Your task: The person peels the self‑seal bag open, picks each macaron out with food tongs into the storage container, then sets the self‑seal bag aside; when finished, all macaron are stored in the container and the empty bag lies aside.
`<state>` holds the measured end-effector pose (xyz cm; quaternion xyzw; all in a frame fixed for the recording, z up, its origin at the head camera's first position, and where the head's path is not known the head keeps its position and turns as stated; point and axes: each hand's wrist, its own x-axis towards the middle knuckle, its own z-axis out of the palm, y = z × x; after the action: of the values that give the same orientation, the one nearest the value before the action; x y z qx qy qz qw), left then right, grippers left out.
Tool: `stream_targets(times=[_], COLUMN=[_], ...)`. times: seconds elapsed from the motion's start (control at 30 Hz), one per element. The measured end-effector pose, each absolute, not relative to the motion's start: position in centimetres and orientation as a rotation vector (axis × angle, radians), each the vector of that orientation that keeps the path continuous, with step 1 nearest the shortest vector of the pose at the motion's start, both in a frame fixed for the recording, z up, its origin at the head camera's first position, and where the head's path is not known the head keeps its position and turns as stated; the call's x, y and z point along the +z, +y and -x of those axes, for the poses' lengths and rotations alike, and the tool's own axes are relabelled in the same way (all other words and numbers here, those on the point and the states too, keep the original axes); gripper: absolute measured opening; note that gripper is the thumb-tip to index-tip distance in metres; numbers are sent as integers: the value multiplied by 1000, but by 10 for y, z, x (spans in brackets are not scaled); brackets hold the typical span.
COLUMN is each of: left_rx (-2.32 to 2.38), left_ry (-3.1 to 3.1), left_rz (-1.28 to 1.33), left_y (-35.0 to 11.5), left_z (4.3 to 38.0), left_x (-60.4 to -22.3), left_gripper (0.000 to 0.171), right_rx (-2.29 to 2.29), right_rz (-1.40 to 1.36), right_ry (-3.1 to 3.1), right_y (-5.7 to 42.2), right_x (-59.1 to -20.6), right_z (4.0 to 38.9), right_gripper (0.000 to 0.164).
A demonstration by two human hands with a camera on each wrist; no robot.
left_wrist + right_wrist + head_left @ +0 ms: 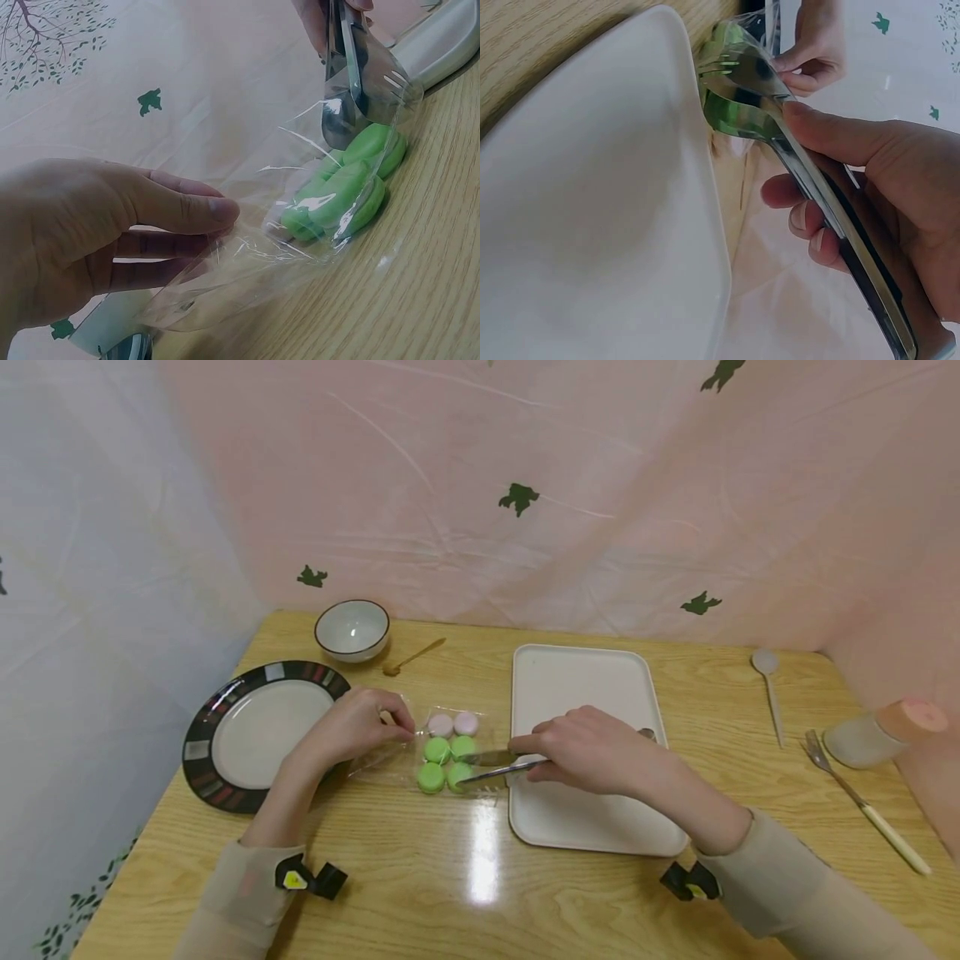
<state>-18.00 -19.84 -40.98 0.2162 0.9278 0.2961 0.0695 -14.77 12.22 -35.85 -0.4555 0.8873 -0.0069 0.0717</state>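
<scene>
A clear plastic bag (384,760) lies on the table with several green macarons (431,777) and two pale pink macarons (467,722) in it. My left hand (360,720) pinches the film at the bag's left end between thumb and fingers; the left wrist view shows this bag film (240,277) drawn up. In my right hand (588,749) are metal tongs (810,172), fingers wrapped around the arms. The tongs' heads (345,116), one slotted, point left and overlap the bag film right at the green macarons (349,196).
A white tray (585,681) lies under my right hand. Left of the bag is a dark-rimmed plate (201,750); behind stand a bowl (352,631) and a small golden spoon (416,656). At right are a spoon (771,689), a fork (862,802) and a jar (866,739).
</scene>
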Motion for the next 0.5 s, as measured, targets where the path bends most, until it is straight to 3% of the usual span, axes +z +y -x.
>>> stream_targets(times=[0.5], left_rx=[874], left_ry=[2787], left_rz=[-649], left_y=[-199], left_z=[180], left_x=[-410], left_gripper=[7], right_rx=[27], right_rz=[1369], right_ry=[2670], right_y=[121], right_x=[-357], right_z=[147], right_gripper=[37])
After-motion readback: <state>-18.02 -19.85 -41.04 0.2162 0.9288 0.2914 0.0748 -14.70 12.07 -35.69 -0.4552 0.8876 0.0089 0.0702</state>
